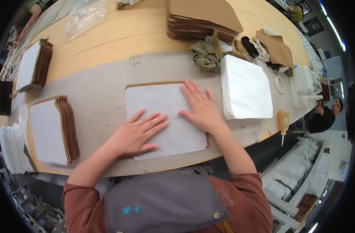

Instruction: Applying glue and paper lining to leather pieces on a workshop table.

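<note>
Both hands lay flat, fingers spread and gripping nothing, on a white sheet that rested on a brown card backing in the middle of the counter, near the person's edge. The left hand pressed the near left part of the sheet, and the right hand pressed its right part, a little farther away. Just right of the sheet sat a thick stack of white sheets. To the left lay a stack of brown cards topped with white, with a second such stack farther off. A pile of brown envelopes stood at the far side, a crumpled green cloth just near of it. A glue bottle lay at the right edge.
</note>
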The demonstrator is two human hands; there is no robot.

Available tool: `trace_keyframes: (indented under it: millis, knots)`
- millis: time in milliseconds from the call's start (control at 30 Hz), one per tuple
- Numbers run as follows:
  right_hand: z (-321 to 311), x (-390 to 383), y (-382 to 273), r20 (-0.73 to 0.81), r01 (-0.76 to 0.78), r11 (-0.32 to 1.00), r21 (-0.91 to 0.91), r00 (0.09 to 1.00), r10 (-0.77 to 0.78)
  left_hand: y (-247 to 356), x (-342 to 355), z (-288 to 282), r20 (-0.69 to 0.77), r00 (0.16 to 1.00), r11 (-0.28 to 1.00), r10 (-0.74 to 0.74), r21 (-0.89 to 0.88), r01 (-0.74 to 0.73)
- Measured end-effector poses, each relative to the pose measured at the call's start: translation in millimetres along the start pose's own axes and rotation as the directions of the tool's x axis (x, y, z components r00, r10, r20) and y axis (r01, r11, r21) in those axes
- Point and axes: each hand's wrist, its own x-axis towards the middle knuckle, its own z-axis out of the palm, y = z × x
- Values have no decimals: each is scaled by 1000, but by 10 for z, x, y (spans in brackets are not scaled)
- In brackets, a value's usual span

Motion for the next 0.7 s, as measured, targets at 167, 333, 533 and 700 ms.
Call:
trace_keyframes:
  millis: [167,333,533,700]
  knots:
    - [-117,100,-62,8,-23,1000,20,1000,22,-292,108,-106,-67,996,997,-67,28,69]
    - [-146,116,-103,37,-63,998,0,997,63,-688,18,-76,-240,906,929,-348,40,367]
    - [-112,-32,-54,27,-41,999,-25,999,42,-365,269,135,-402,805,889,-436,-53,455]
    - [-112,-2,-101,24,-72,997,-8,997,73,-105,270,180,-284,892,936,-352,-117,332]
